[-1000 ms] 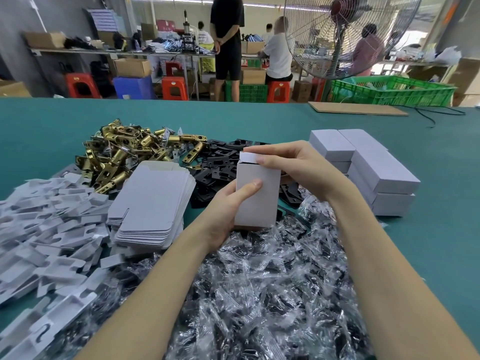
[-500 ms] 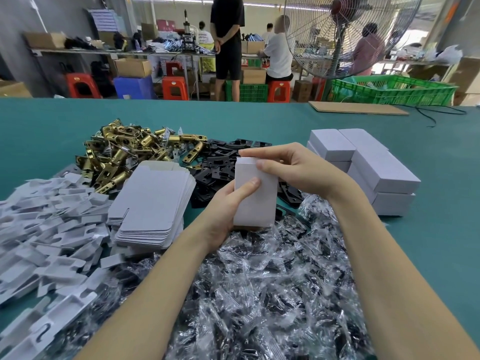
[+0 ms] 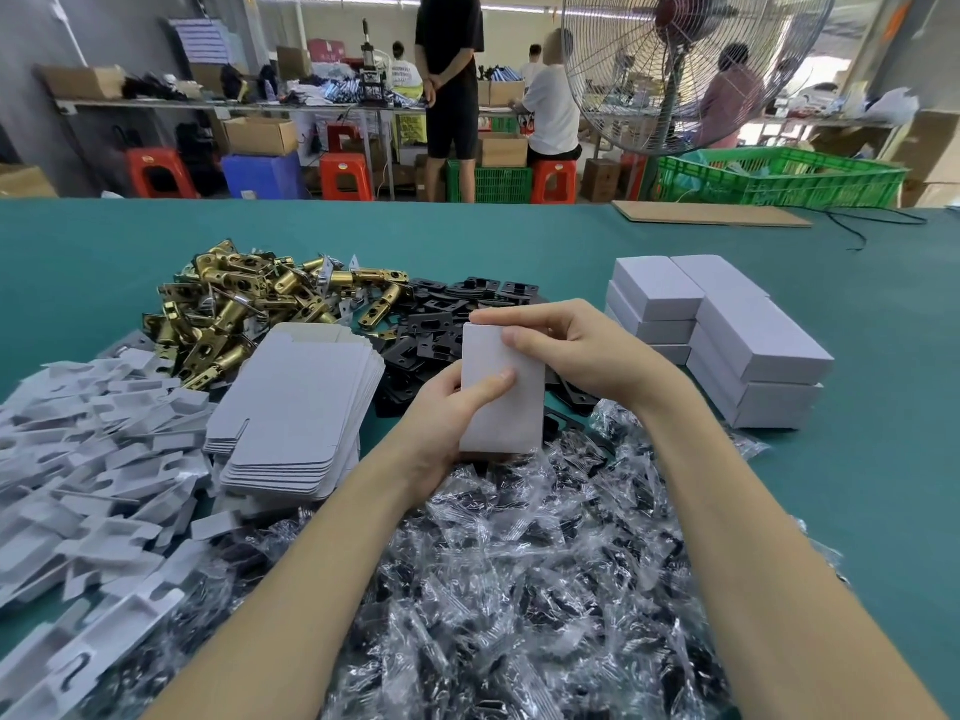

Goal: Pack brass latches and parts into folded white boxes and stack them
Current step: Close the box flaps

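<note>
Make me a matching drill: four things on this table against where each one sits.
Things:
1. brass latches
2. stacked boxes
3. flat box blanks
4. bagged parts

Places:
A. right of the hands
B. nearest the camera, under the forearms
C. far left, behind the blanks
D. just left of the held box

Pairs: 1-C, 2-A, 3-D, 4-B

White box point(image 3: 501, 394), brass latches point(image 3: 244, 304), teal table point(image 3: 883, 459).
</note>
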Demonstrator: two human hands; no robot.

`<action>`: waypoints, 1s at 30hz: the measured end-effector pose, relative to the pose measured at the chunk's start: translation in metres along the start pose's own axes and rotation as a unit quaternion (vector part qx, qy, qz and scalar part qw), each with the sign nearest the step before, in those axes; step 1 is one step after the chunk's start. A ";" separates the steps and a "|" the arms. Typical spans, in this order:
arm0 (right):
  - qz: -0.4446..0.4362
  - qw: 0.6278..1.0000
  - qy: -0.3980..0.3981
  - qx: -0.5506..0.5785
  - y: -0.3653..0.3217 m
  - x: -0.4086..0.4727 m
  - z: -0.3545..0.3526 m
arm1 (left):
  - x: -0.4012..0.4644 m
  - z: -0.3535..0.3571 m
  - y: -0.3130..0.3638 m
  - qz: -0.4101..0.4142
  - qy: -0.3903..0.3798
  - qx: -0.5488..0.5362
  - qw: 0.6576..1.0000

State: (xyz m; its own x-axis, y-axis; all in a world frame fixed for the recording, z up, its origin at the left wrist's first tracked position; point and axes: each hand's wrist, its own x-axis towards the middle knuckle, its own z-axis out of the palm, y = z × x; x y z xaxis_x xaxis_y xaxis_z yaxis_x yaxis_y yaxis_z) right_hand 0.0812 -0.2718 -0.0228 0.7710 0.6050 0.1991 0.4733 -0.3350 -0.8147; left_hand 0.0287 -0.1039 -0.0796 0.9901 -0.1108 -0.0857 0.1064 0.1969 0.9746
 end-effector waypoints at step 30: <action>0.190 0.966 0.012 -0.176 0.001 0.014 0.019 | -0.003 0.003 0.007 -0.002 0.059 -0.077 0.995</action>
State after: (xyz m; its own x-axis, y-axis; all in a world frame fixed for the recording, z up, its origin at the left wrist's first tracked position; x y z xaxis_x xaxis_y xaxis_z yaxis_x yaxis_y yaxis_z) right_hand 0.0838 -0.2499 -0.0312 0.9253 0.3743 -0.0610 0.2667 -0.7565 -0.5971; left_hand 0.0261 -0.1046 -0.0719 0.9926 0.0025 -0.1218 0.1135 0.3444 0.9319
